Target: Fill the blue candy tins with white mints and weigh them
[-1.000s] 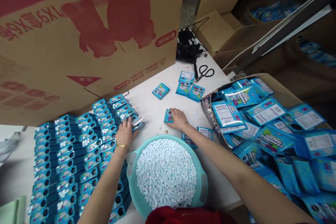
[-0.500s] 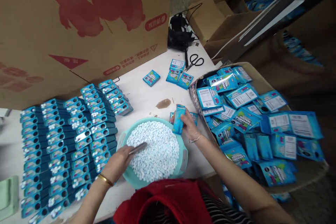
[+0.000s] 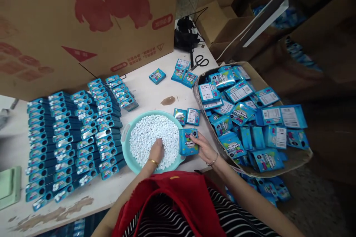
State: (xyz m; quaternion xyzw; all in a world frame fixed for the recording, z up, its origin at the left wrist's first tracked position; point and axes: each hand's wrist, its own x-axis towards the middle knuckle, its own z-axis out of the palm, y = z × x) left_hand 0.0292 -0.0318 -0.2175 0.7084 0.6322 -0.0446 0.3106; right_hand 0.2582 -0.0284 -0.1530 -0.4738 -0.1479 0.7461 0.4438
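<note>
My left hand, with a gold bangle at its wrist, reaches down into a turquoise basin of small white candies. Its fingers look curled together, but their tips and anything in them are hidden. At the basin's right rim, my right hand grips a flat blue candy box by its right edge, with the printed front facing up. Two more blue boxes lie on the table just beyond it.
Rows of blue boxes with round holes stand at the left. A carton full of blue boxes is at the right. Scissors and several boxes lie farther back. A large cardboard box borders the table's far side.
My left hand has moved right and down into the candies; the grey scoop-like tool it held is out of sight. My right hand has lowered and turned its box from edge-on to front-up.
</note>
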